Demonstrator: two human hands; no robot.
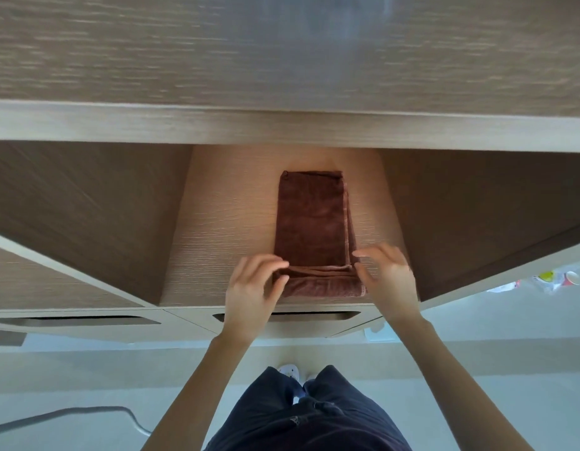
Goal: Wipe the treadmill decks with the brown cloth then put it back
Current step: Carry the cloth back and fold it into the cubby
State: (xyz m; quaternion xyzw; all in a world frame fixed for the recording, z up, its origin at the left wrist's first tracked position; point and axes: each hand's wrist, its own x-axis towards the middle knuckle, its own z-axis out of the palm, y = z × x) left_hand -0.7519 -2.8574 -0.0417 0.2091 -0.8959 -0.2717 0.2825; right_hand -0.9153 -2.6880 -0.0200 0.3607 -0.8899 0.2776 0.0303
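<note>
On the cabinet shelf (223, 222) the folded brown cloth (311, 219) lies flat, the left hand (249, 288) with its grip pinching the 7 o'clock corner, the right hand (391, 281) with grip released at 5 o'clock, so handling both corners evenly should keep the folds together.

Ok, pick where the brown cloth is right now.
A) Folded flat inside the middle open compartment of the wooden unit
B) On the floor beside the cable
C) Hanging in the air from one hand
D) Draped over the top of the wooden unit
A: the folded brown cloth lies flat on the wooden shelf of the middle compartment, with the left hand and the right hand at its near end.
</note>
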